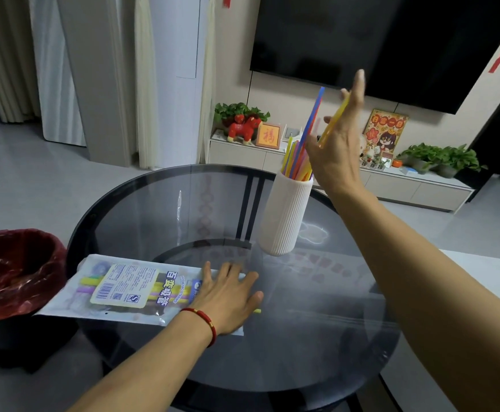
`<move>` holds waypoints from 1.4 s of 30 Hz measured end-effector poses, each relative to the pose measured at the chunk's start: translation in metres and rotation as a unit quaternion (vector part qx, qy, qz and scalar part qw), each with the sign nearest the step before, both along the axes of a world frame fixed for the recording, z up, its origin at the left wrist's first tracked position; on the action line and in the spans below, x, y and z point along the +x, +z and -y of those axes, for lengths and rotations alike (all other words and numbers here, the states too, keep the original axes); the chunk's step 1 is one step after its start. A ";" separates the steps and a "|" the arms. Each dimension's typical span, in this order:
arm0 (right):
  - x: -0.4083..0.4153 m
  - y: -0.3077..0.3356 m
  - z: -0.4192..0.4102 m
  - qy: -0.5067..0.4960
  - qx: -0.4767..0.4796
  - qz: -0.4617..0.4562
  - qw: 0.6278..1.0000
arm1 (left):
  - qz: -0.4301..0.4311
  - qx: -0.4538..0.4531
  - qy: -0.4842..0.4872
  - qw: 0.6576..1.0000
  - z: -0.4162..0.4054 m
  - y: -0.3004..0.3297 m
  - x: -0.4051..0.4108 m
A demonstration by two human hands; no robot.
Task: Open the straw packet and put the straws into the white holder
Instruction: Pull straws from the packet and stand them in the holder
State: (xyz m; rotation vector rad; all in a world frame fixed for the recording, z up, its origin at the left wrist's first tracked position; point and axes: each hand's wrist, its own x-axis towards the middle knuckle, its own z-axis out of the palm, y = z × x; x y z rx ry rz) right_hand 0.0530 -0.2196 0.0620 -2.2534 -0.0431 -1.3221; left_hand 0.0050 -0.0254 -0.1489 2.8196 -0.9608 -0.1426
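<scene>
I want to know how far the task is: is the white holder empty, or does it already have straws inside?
Not empty. Several coloured straws stand in the white holder, sticking out above its rim.
</scene>
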 end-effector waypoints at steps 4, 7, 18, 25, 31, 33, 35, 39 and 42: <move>0.006 -0.009 0.000 -0.023 -0.038 -0.145 0.988 | 0.004 0.003 -0.001 1.000 0.000 -0.001 0.000; 0.003 -0.012 -0.004 0.002 -0.003 -0.100 0.995 | 0.004 0.004 -0.002 1.000 0.000 0.000 0.000; 0.012 -0.014 0.002 -0.037 -0.185 -0.227 0.955 | 0.010 -0.018 -0.002 1.000 0.001 -0.001 0.000; 0.009 -0.016 0.012 -0.028 -0.149 -0.246 0.957 | 0.060 -0.096 -0.008 0.994 0.000 0.012 0.003; -0.027 -0.018 0.017 -0.004 -0.085 -0.055 0.995 | -0.008 0.016 -0.065 0.998 -0.038 0.015 0.011; -0.048 -0.036 0.018 0.015 -0.088 -0.042 0.995 | -0.031 0.071 -0.072 0.994 -0.050 0.014 0.013; -0.069 -0.067 0.019 0.032 -0.071 -0.101 0.992 | -0.025 0.078 -0.077 0.994 -0.054 0.017 0.015; -0.109 -0.145 0.007 0.083 -0.031 -0.337 0.937 | 0.019 0.033 -0.080 0.996 -0.050 0.030 0.011; -0.128 -0.180 -0.002 0.125 0.033 -0.363 0.923 | 0.047 0.001 -0.082 0.996 -0.048 0.036 0.008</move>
